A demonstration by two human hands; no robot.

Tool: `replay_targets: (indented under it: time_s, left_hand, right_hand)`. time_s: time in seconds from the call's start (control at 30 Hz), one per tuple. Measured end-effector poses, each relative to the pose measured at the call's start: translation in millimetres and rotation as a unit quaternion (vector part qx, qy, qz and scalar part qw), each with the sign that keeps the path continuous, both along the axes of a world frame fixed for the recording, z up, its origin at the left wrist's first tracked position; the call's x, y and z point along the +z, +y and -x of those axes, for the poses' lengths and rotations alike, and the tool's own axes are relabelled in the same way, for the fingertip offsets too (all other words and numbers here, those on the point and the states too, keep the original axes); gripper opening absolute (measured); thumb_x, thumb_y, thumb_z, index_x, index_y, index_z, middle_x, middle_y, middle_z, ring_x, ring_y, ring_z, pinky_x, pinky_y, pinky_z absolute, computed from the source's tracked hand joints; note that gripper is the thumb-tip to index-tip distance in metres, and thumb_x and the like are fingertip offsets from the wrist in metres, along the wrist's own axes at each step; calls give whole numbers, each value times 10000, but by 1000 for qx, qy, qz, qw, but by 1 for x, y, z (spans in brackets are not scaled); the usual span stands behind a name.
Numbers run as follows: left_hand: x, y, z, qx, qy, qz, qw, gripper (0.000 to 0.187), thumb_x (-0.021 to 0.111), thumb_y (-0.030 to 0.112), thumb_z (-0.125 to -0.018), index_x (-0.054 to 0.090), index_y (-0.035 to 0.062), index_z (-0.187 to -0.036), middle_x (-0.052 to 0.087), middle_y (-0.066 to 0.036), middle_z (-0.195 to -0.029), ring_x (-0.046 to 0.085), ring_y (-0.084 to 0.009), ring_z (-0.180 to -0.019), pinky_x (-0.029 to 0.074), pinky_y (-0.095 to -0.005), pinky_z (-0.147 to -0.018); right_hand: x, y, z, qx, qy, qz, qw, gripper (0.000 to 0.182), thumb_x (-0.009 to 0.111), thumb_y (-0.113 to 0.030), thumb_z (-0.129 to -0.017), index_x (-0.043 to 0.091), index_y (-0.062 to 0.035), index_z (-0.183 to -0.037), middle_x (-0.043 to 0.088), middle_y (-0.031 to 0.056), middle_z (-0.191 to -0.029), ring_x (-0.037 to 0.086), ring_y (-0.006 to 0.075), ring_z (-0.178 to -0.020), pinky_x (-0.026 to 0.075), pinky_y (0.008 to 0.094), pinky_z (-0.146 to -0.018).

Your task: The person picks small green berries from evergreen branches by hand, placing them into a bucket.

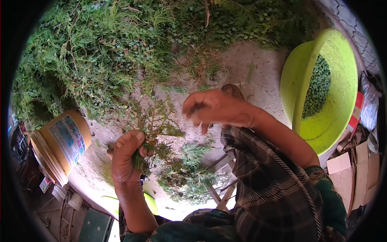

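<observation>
My left hand (pixel 130 151) is closed round a leafy conifer sprig (pixel 155 127), the thumb pressed over its stems and the green tips fanning up and to the right. To the right of the sprig and apart from it, my right hand (pixel 215 108) hangs in the air, slightly blurred, with its fingers curled inward. Something small and dark shows between those fingers, and I cannot tell what it is. At the far right, a lime-green basin (pixel 342 80) stands tilted in view, holding a heap of small green cones (pixel 317 86).
A large pile of cut conifer branches (pixel 121 44) covers the back and left of the floor. Loose clippings (pixel 189 169) lie near my lap. A yellowish labelled bucket (pixel 70 141) is at left. Flattened cardboard (pixel 354 173) leans at lower right. A checked cloth (pixel 274 173) drapes my leg.
</observation>
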State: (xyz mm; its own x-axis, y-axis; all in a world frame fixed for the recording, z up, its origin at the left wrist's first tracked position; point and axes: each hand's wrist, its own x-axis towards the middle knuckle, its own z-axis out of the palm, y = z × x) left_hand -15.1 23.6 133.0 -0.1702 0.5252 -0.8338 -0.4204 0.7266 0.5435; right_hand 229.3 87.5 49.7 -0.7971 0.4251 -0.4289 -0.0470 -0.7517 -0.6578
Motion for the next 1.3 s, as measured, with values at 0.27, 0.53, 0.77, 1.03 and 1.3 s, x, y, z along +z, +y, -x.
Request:
replay_targets:
  time_s: [0.27,0.53,0.77,1.03,1.3]
  left_hand:
    - [-1,3,-6,-36,-29,-9,999,88,590,73,-845,594,-9,-815,593,-48,-668,515,-75,-530,477,-237,-570]
    - [-2,2,-12,-64,64,-25,996,131,596,118,-850,588,-5,-803,572,-49,-630,503,-105,-548,436,-242,-576]
    - [0,-1,62,-48,195,-100,975,143,574,165,-879,576,36,-817,516,-14,-606,491,-103,-559,427,-230,-585]
    - [-12,-2,29,-9,95,-98,991,125,556,143,-894,566,32,-836,514,-13,-654,468,-97,-622,412,-240,-646]
    - [-22,-2,23,92,-6,-57,994,100,568,162,-891,565,75,-840,528,0,-642,490,-113,-616,428,-266,-653]
  right_hand:
    - [16,1,26,130,35,-72,988,546,608,-480,-828,537,19,-1036,544,63,-742,551,129,-596,443,253,-520]
    - [-3,-9,29,114,39,-124,985,493,478,-509,-900,525,-37,-767,467,-3,-589,449,82,-496,381,259,-444]
    - [8,8,-29,40,-113,-17,993,411,492,-435,-912,551,-30,-872,533,26,-695,502,118,-572,391,288,-379]
    - [20,6,-44,-296,217,287,885,509,355,-351,-974,417,94,-1215,490,233,-1158,506,344,-1088,394,494,-990]
    - [92,4,-120,-501,-11,34,865,275,488,-293,-939,537,-25,-980,534,36,-771,531,133,-618,477,312,-535]
